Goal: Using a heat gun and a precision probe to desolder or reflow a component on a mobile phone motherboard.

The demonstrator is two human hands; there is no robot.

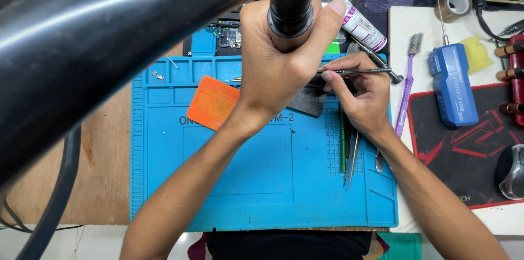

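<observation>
The hot-air nozzle handle point(290, 11), a black ribbed barrel on a thick black hose point(109, 25), stands upright in the left hand point(275, 69), whose fingers are wrapped fully round it with the thumb pressed up along its side. Just right of that fist, the right hand point(363, 96) pinches a slim metal precision tool point(355, 71) between thumb and forefinger, the shaft lying level and pointing toward the left hand. Under both hands lies a dark grey plate point(311, 101) (what it is cannot be told, as the hands cover most of it). All this sits on a blue silicone repair mat point(245, 183). Left of the left wrist rests an orange square pad point(213, 102); below the right hand lie metal tweezers point(352, 156). Above the right hand is a white tube point(360, 22), and further right a purple toothbrush point(408, 82) and a blue handheld device point(452, 82). Beyond the left hand lies an opened circuit board point(226, 36).
</observation>
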